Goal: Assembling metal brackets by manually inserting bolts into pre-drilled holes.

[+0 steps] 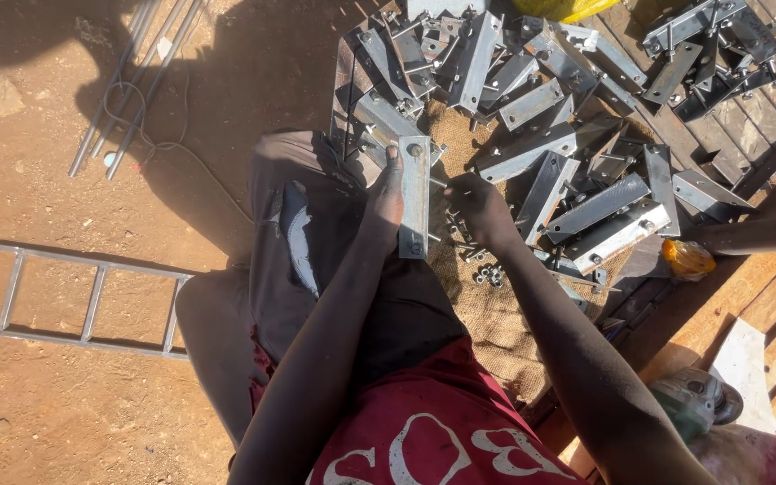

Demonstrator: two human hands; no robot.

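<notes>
Gripping a flat metal plate [414, 197] along its left edge, the left hand [385, 199] holds it upright over the person's lap, the fingers closed around the plate and the thumb stretched up toward its top end. A bolt hole shows near each end of the plate. Just to the right, the right hand [480, 208] rests with its fingers curled together on small parts on the burlap sack [496, 314]; what they pinch cannot be told. A small cluster of nuts [489, 274] lies on the sack just below that hand. Beyond both hands, a heap of similar grey metal brackets [532, 117] covers the far end of the sack and the wooden boards [747, 296]. A second, smaller pile of brackets [720, 49] sits toward the boards' far right corner. An angle grinder [695, 400] lies at the near right edge. On the dirt ground to the left lie a metal ladder frame [92, 301] and a few thin rods [136, 81].
</notes>
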